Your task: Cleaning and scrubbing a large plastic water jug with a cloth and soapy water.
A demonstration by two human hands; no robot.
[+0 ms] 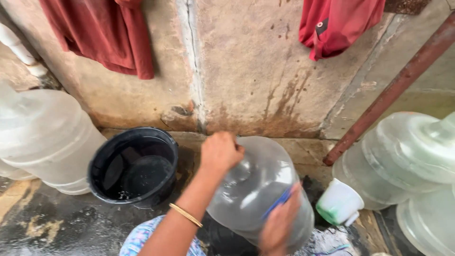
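Left hand (pixel 220 152) on top of clear water jug (pixel 258 187), right hand (pixel 280 223) w/ blue brush at its side, black bucket (pixel 135 166) beside.

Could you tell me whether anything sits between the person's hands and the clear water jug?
Nothing visible does. The left hand already rests on the clear jug's upper end, and the right hand, blurred, is against its side. The black bucket stands apart, to the left.

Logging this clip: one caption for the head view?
Both hands, left hand and right hand, grip a large clear plastic water jug beside a black plastic bucket.
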